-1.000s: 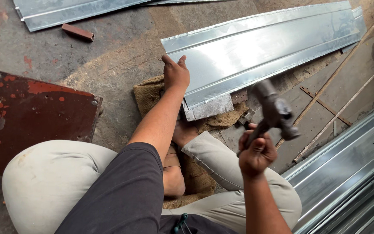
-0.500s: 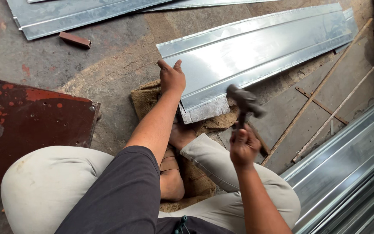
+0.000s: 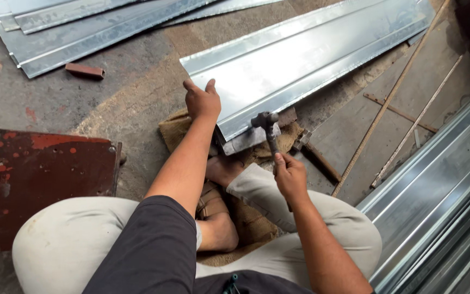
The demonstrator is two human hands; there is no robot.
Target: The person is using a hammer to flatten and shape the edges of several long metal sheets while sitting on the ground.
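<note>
I sit cross-legged on the floor. My left hand (image 3: 202, 102) rests flat on the near end of a long shiny sheet-metal panel (image 3: 305, 60), fingers spread on its surface. My right hand (image 3: 290, 175) grips the handle of a dark hammer (image 3: 267, 126). The hammer's head is down on the panel's folded near edge, just right of my left hand. Under that end of the panel lies a piece of brown burlap (image 3: 176, 128), and my bare feet rest on it.
A rusty red metal plate (image 3: 39, 179) lies at my left. More sheet-metal strips (image 3: 82, 27) lie at the far left, with a small brick piece (image 3: 84, 71) beside them. Thin rods (image 3: 393, 92) cross the floor at right, next to stacked profiled metal sections (image 3: 441, 190).
My right hand has swung the hammer down from a raised position at right onto the panel's near edge. My left hand has stayed on the panel.
</note>
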